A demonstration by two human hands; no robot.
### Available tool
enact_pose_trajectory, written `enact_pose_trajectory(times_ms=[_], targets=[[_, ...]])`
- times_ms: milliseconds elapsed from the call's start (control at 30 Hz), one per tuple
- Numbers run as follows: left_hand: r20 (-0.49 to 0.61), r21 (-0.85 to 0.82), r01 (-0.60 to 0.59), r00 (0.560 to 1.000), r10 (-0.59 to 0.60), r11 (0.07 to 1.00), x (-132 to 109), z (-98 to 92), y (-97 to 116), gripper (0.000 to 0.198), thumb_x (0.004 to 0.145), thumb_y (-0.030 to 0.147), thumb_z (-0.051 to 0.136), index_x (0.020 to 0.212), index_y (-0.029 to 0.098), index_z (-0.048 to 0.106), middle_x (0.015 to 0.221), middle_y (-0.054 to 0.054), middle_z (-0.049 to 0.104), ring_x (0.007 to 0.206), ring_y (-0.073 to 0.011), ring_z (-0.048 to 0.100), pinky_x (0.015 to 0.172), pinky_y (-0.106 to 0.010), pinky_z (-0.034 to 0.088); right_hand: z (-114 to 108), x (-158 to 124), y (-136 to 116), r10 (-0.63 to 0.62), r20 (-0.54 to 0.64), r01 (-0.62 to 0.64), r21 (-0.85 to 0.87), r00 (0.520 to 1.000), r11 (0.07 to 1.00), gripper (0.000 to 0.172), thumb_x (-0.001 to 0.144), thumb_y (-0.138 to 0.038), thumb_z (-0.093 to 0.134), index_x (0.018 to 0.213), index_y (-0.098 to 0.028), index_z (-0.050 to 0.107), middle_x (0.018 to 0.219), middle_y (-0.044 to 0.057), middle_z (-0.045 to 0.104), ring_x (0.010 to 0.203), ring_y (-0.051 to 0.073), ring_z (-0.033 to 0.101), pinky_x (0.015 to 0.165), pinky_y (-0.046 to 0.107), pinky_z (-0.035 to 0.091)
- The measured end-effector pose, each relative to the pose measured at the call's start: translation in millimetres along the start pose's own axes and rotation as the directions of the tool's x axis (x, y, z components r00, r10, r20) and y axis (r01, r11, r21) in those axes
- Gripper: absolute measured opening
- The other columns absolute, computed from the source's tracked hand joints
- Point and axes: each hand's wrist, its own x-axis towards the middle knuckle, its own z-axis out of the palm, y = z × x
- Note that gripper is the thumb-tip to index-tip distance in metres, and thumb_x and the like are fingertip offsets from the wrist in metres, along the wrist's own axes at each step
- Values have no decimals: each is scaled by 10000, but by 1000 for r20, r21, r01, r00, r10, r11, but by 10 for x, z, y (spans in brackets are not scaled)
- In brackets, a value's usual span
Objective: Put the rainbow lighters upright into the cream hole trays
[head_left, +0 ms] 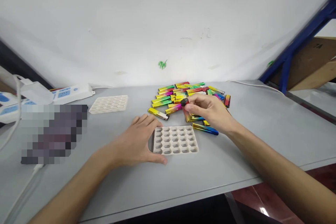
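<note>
My right hand (pixel 210 110) pinches a lighter (pixel 187 112) with a black top and a reddish-yellow body, held upright over a loose pile. The pile is made of several shiny lighters (pixel 161 103) in yellow, green, pink, red and blue, lying on the table. My left hand (pixel 139 141) rests with its fingers spread around the left end of a pale tray (pixel 176 140). Its fingertips are by the tray's far corner and its thumb lies along the near edge. Rows of small holes fill this tray, and no lighter stands in them.
A second pale tray (pixel 109 104) lies at the back left. White power strips (pixel 70 92) and a blurred-out dark object (pixel 54 134) with a white cable are on the left. Behind the table (pixel 267 122) is a white wall; a blue metal frame (pixel 286 70) and cardboard boxes stand at right.
</note>
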Motion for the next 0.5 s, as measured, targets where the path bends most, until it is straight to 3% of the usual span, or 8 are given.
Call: enact_pose_trajectory(times_ms=[167, 333, 500], targets=[[7, -8, 6, 1000, -6, 1000, 5, 27, 16, 743, 615, 764, 801, 1116, 251, 606, 1160, -73, 629, 1109, -337, 567, 975, -473, 438, 217, 100, -86, -9, 67, 19, -144, 998, 989, 252, 904, -442, 703, 831, -201, 682, 736, -4, 655, 652, 135, 575, 595, 284, 427], [3, -37, 7, 1000, -7, 999, -8, 52, -31, 948, 574, 791, 807, 1312, 268, 524, 1273, -94, 598, 1193, -366, 533, 1027, -503, 412, 437, 189, -62, -81, 183, 136, -317, 980, 939, 189, 925, -413, 690, 917, -224, 690, 740, -19, 716, 678, 145, 634, 645, 287, 453], [8, -57, 10, 1000, -10, 998, -5, 76, -67, 954, 542, 820, 799, 1268, 255, 548, 1224, -93, 615, 1153, -363, 544, 1005, -510, 417, 511, 154, 34, -108, 223, 193, -405, 969, 894, 222, 962, -448, 646, 1023, -236, 666, 778, -21, 727, 704, 156, 654, 662, 298, 451]])
